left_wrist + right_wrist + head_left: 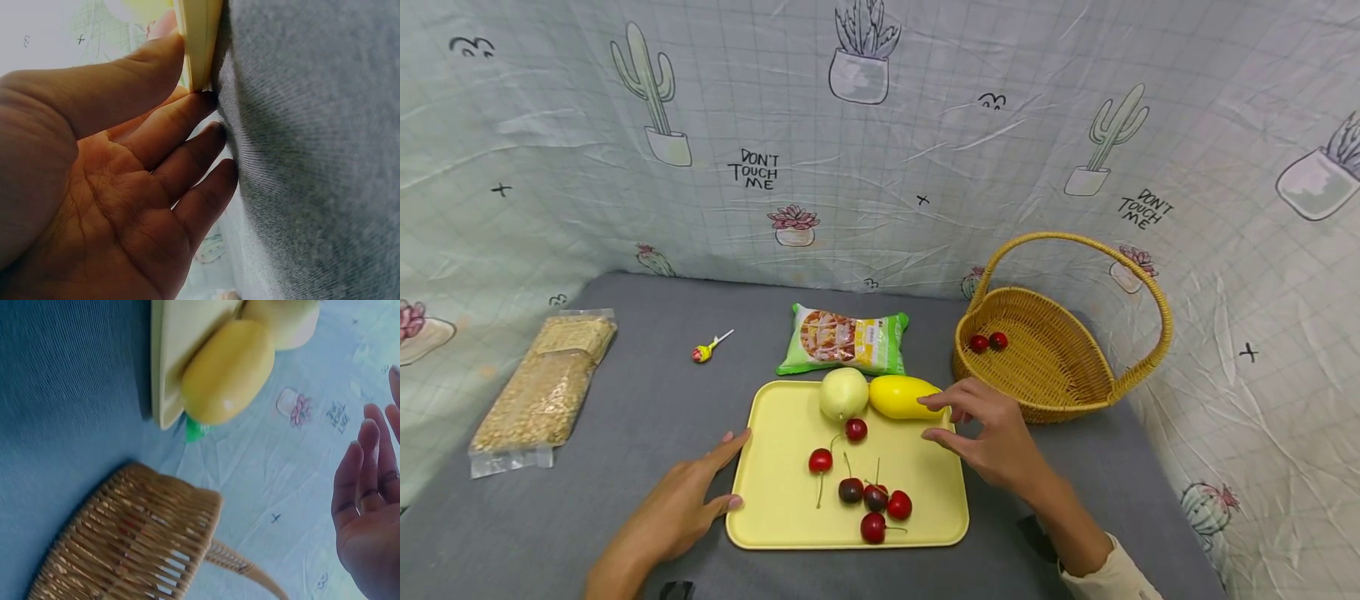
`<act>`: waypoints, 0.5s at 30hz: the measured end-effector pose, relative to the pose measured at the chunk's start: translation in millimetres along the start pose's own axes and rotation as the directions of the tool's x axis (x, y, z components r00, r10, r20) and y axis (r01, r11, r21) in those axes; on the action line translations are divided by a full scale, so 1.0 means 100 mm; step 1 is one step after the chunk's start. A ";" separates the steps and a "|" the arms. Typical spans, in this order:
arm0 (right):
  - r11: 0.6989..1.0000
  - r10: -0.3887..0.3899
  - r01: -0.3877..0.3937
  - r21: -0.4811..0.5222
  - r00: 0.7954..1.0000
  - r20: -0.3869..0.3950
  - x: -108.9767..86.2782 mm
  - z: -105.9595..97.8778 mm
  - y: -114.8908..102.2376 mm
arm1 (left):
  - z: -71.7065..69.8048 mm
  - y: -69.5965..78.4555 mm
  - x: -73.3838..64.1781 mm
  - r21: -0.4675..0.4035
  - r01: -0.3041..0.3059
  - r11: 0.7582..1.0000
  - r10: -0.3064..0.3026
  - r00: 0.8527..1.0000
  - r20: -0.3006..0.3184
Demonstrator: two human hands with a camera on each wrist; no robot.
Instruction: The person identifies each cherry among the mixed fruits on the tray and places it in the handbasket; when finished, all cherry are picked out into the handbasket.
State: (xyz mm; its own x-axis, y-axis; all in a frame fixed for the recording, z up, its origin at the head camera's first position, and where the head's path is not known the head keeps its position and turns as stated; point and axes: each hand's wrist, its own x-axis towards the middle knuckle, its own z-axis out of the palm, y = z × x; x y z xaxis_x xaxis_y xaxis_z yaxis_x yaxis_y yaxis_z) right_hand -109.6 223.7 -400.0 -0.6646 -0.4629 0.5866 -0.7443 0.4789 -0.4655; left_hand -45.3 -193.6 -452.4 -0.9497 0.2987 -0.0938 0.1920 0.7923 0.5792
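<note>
A pale yellow tray (790, 525) holds several red cherries (873, 527), a yellow mango-like fruit (898, 397) and a round pale green fruit (843, 393). My left hand (679, 504) rests by the tray's left edge, with thumb and fingertips touching its side; the left wrist view shows the fingers mostly straight against the tray wall (199, 44). Over the tray's right side hovers my right hand (992, 433), thumb and fingers apart, with nothing between them. In the right wrist view, that hand (375, 494) is apart from the yellow fruit (228, 372).
A wicker basket (1075, 350) with a tall handle stands behind and right of the tray, two cherries (988, 342) inside. Behind the tray lies a green snack packet (850, 340). A lollipop (703, 352) and a clear bag of grains (546, 392) lie to the left.
</note>
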 end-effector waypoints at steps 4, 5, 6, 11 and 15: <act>1.000 0.015 -0.016 0.013 0.998 0.066 -0.06 0.05 -0.06 | 0.00 0.00 0.00 0.005 0.008 1.000 -0.008 1.000 0.003; 0.999 0.023 -0.025 0.020 0.996 0.087 -0.08 0.06 -0.07 | 0.00 0.01 0.00 0.005 0.007 1.000 -0.007 1.000 0.001; 0.999 0.029 -0.033 0.030 0.994 0.110 -0.09 0.07 -0.09 | 0.00 0.01 0.00 0.004 0.007 1.000 -0.007 1.000 0.000; 0.996 0.060 -0.072 0.046 0.971 0.230 -0.15 0.10 -0.14 | 0.00 0.01 0.00 0.003 0.007 1.000 -0.007 1.000 -0.003; 0.994 0.076 -0.096 0.045 0.939 0.335 -0.21 0.14 -0.14 | 0.00 0.02 0.00 0.001 0.013 1.000 -0.013 1.000 -0.001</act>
State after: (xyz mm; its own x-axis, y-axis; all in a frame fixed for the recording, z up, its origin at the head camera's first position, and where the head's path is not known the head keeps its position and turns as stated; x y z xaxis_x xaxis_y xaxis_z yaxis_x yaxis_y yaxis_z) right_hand -86.3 215.9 -414.8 -0.7024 -0.6483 0.2937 -0.6792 0.4873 -0.5488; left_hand -44.6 -192.3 -451.5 -0.9524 0.2877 -0.1005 0.1799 0.7969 0.5767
